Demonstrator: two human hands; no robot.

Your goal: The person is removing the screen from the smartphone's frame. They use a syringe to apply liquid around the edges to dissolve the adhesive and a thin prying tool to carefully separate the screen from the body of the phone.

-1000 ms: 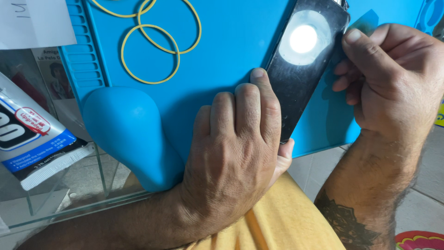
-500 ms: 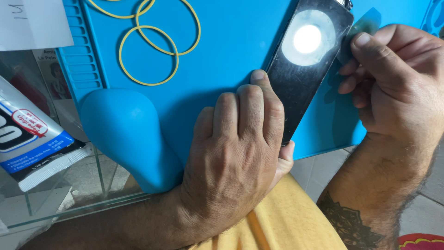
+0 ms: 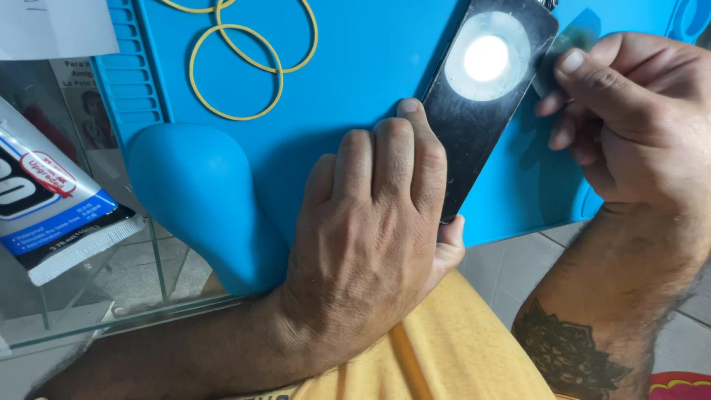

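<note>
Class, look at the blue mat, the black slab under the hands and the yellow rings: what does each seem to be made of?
The blue work mat looks like soft matte silicone or rubber: moulded ridges, a corner drooping over the table edge. The black rectangular slab looks like glossy glass, probably a phone panel: it mirrors a bright lamp. The thin yellow rings look like rubber bands: they lie as uneven loops.
</note>
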